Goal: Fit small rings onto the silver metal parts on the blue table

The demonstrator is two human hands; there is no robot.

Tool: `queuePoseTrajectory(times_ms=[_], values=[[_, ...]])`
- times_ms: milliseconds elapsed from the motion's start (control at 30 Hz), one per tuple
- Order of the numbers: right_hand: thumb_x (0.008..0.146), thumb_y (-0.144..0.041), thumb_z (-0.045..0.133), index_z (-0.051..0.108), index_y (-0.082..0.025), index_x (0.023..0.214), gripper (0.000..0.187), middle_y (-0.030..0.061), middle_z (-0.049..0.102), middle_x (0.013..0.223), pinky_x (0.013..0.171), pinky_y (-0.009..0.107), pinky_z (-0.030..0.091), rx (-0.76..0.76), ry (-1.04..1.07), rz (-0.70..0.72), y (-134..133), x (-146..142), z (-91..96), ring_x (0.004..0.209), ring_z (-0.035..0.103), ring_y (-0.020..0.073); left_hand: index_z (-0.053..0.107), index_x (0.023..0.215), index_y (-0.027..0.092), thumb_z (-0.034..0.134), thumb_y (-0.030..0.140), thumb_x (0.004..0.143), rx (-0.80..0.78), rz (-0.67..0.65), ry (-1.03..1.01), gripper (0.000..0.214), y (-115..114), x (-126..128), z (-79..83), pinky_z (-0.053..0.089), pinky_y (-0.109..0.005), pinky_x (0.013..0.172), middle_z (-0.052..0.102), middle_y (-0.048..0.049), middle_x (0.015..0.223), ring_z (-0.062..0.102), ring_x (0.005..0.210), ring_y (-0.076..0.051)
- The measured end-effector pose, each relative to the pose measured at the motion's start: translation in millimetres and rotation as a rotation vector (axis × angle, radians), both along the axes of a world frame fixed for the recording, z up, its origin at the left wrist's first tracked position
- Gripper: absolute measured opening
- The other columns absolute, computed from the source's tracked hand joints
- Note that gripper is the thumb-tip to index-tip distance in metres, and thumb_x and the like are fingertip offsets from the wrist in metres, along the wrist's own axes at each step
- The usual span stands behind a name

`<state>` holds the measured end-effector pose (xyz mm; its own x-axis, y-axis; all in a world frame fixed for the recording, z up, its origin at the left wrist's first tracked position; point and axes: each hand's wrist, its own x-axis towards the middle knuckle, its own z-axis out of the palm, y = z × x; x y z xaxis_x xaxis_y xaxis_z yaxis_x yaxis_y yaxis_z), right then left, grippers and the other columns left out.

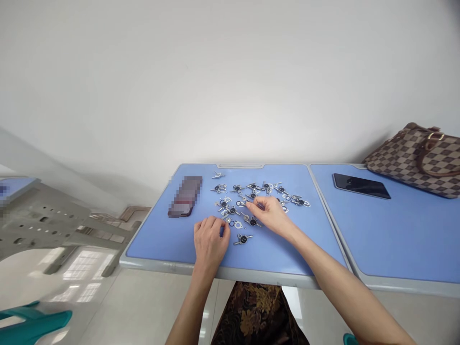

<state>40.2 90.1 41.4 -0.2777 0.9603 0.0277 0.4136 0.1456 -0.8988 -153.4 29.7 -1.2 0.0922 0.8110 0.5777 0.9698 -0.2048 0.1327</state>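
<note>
From where I stand, a pale blue rectangular tabletop with a grey plastic edge (pixel 154 239) carries a loose scatter of small silver metal key-shaped pieces with round black centres (pixel 243 238). I count about a dozen, though some overlap, so that could be off by one or two. At least two thin dark rings (pixel 232 223) lie among them. The pieces sit mostly in a single layer in the middle of the tabletop, probably so that fingers can get at each one from either side.

The person's left hand (pixel 210 239) rests at the near edge of the scatter, its fingers curled downward, and I cannot tell whether it has hold of anything. The right hand (pixel 269 215) reaches in from the other side, with thumb and forefinger pinched closely together among the pieces (whatever is between them, if anything, is too small to make out), so its grip cannot be told either.

Off to the left of the scatter lies one pixelated dark rectangular object (pixel 185 196). A second pale blue tabletop (pixel 413 249) stands alongside, holding one flat black glossy tablet (pixel 361 186) and one brown checkered handbag with a tan handle (pixel 413 160), both well away from the hands. Below the tabletop edge shows a brown-and-gold patterned skirt (pixel 257 311).
</note>
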Motion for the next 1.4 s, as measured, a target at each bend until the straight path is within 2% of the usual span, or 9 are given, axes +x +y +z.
queuePoseTrajectory(times_ms=[267, 567, 667, 800, 867, 1033, 1400], values=[[0.086, -0.048, 0.052, 0.041, -0.02, 0.058, 0.041, -0.0062, 0.03, 0.051, 0.045, 0.022, 0.021, 0.022, 0.031, -0.023, 2, 1, -3.0, 0.048, 0.026, 0.0086, 0.058, 0.072, 0.02, 0.059, 0.022, 0.088, -0.009, 0.029, 0.01, 0.016, 0, -2, -1.7, 0.033, -0.034, 0.07, 0.062, -0.0015, 0.073, 0.055, 0.071, -0.019], [0.086, -0.047, 0.052, 0.041, -0.02, 0.058, 0.04, -0.0061, 0.03, 0.051, 0.044, 0.023, 0.021, 0.027, 0.041, -0.023, 2, 0, -2.9, 0.048, 0.025, 0.0086, 0.062, 0.081, 0.02, 0.06, 0.022, 0.088, -0.002, 0.023, -0.067, 0.007, 0, -2, -1.2, 0.035, -0.033, 0.07, 0.064, -0.0029, 0.081, 0.057, 0.077, -0.019], [0.086, -0.048, 0.052, 0.042, -0.02, 0.058, 0.041, -0.0063, 0.03, 0.051, 0.044, 0.023, 0.02, 0.019, 0.048, -0.025, 2, 0, -2.9, 0.047, 0.025, 0.0085, 0.063, 0.086, 0.02, 0.059, 0.019, 0.088, 0.047, -0.062, -0.134, 0.005, -3, -1, 2.2, 0.038, -0.033, 0.074, 0.064, -0.004, 0.085, 0.058, 0.081, -0.019], [0.086, -0.048, 0.052, 0.042, -0.02, 0.058, 0.041, -0.0062, 0.029, 0.051, 0.045, 0.023, 0.02, 0.035, 0.061, -0.033, 3, 0, -4.7, 0.048, 0.024, 0.0086, 0.06, 0.082, 0.019, 0.059, 0.019, 0.088, 0.01, -0.358, -0.107, 0.006, -9, 2, 8.6, 0.039, -0.033, 0.076, 0.064, -0.0029, 0.082, 0.058, 0.078, -0.017], [0.086, -0.048, 0.052, 0.042, -0.02, 0.058, 0.041, -0.006, 0.029, 0.051, 0.045, 0.023, 0.02, 0.048, 0.068, -0.034, 3, 0, -5.5, 0.049, 0.024, 0.0088, 0.06, 0.082, 0.019, 0.061, 0.024, 0.087, -0.043, -0.435, -0.067, 0.008, -11, 4, 10.9, 0.039, -0.034, 0.077, 0.064, -0.0028, 0.081, 0.058, 0.078, -0.017], [0.086, -0.047, 0.053, 0.042, -0.02, 0.058, 0.041, -0.006, 0.028, 0.052, 0.045, 0.023, 0.019, 0.043, 0.062, -0.034, 2, 0, -5.3, 0.049, 0.023, 0.0088, 0.056, 0.077, 0.018, 0.064, 0.036, 0.085, -0.147, -0.454, -0.02, 0.021, -10, 5, 12.4, 0.037, -0.036, 0.078, 0.061, -0.0014, 0.075, 0.054, 0.072, -0.017], [0.086, -0.047, 0.053, 0.042, -0.02, 0.057, 0.042, -0.0062, 0.027, 0.052, 0.045, 0.023, 0.02, 0.071, 0.057, -0.042, 3, 1, -6.3, 0.049, 0.024, 0.0087, 0.053, 0.072, 0.019, 0.062, 0.028, 0.086, -0.182, -0.445, 0.007, 0.018, -9, 7, 10.4, 0.036, -0.039, 0.085, 0.059, 0.0004, 0.071, 0.054, 0.07, -0.016]])
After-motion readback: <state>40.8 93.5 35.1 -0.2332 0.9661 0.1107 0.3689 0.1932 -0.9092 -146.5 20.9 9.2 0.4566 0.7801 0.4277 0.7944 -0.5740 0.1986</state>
